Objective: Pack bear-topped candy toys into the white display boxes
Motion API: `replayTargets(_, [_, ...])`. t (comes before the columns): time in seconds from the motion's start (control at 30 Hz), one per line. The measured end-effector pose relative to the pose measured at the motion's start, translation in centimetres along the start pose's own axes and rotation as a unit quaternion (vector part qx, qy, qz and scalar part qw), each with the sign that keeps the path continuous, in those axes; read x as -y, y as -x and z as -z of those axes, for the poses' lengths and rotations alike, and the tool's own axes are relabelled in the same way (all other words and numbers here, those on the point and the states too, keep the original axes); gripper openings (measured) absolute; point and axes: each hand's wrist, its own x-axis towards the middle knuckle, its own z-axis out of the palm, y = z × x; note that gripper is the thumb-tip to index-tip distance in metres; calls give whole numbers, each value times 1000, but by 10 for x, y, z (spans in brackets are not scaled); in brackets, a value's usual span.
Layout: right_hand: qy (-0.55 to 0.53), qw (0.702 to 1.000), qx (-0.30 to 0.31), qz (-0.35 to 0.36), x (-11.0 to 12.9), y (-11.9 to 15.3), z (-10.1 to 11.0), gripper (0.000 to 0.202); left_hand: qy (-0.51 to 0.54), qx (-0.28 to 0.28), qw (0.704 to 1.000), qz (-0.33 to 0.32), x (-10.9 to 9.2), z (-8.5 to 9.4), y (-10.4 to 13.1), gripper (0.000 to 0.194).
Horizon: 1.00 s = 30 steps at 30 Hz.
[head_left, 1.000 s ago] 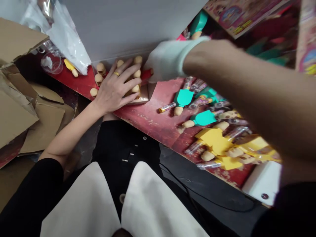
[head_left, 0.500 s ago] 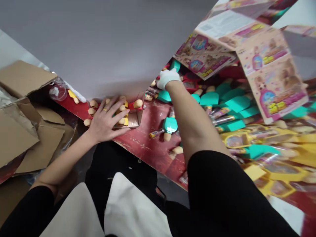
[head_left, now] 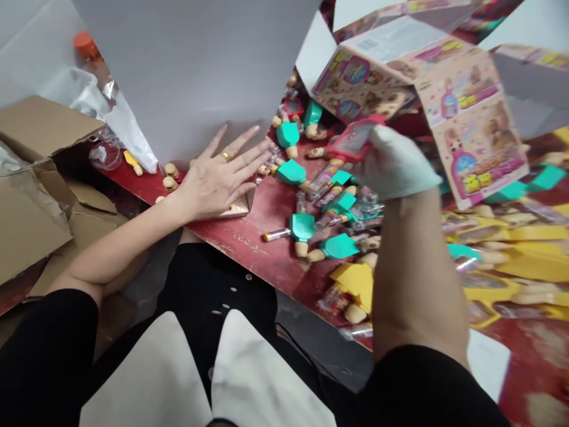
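My left hand (head_left: 222, 178), bare with a ring, is stretched out with its fingers spread above a small open carton (head_left: 241, 209). It hides most of that carton and what lies inside. In my gloved right hand (head_left: 393, 160) is a red candy toy (head_left: 351, 141) with a clear window, a tan animal-shaped end and a wrapped candy tube (head_left: 323, 179). The hand grips it at its right side, above the pile. Below it lie several green candy toys (head_left: 340, 246) and a yellow candy toy (head_left: 355, 281) on the red table (head_left: 267, 261).
A large grey panel (head_left: 200, 59) rises behind the carton. Printed display boxes (head_left: 475, 130) stand at the back right. More yellow toys (head_left: 528, 261) cover the right side. Torn brown cardboard boxes (head_left: 31, 231) and a clear plastic cup (head_left: 105, 155) are at the left.
My right hand has come back from the far side of the pile, toward me and right, bringing the red candy toy. My left hand has shifted up and right over the carton.
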Motion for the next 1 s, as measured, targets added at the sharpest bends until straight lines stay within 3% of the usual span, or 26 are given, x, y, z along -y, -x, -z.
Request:
replayTargets(0.17, [-241, 969, -47, -15, 77, 63, 9, 59, 29, 23, 999, 26, 12, -19, 1, 61])
replayTargets(0.23, [-261, 962, -84, 17, 110, 80, -6, 46, 44, 17, 999, 25, 15, -23, 2, 60])
replayTargets(0.33, [-283, 949, -127, 55, 139, 91, -49, 30, 64, 1, 998, 28, 14, -25, 2, 59])
replayTargets(0.47, [-206, 974, -87, 46, 134, 85, -94, 30, 80, -2, 996, 29, 12, -24, 1, 59])
replayTargets(0.53, [-139, 988, -54, 29, 122, 78, -96, 32, 88, 1, 996, 33, 12, -24, 1, 59])
replayTargets(0.63, [-66, 997, 13, 33, 114, 67, -82, 33, 104, 10, 994, 43, 11, -25, 0, 58])
replayTargets(0.7, [-19, 996, 71, 50, 118, 56, -77, 34, 112, 14, 993, 45, 11, -23, 0, 57])
replayTargets(0.8, [60, 988, 134, 41, 130, 41, -88, 48, 125, -5, 992, 32, 10, -17, 2, 59])
replayTargets(0.9, [62, 989, 118, 61, 134, 32, -101, 54, 126, -28, 992, -6, 12, -14, 6, 59])
replayTargets(1.0, [6, 994, 23, 106, 121, 36, -93, 48, 121, -32, 992, -14, 15, -22, 10, 57])
